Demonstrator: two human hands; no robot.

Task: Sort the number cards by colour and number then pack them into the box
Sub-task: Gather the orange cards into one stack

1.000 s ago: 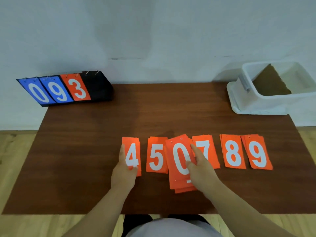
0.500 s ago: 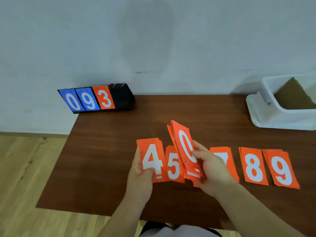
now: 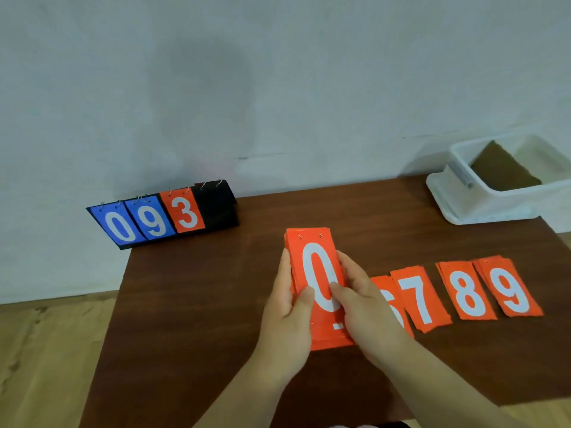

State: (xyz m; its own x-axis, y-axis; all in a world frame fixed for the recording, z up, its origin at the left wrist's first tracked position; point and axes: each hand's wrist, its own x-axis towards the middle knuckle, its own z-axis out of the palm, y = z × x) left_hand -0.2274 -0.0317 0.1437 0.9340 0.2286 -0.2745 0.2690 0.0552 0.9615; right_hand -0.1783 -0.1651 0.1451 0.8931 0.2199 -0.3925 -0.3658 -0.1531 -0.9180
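Both hands hold one thick stack of orange number cards above the table, with a white 0 on top. My left hand grips its left edge, thumb on the face. My right hand grips the right edge, thumb on the 0. To the right, orange piles lie in a row on the table: a partly hidden 6, a 7, an 8 and a 9. The white plastic box stands at the table's back right, open.
A black flip scoreboard stands at the back left corner, showing blue 0, blue 9 and orange 3. The brown table meets a pale wall behind. Wooden floor shows to the left.
The 4 and 5 piles have left the table; both hands now hold them together with the 0 stack as one. The view has swung left.
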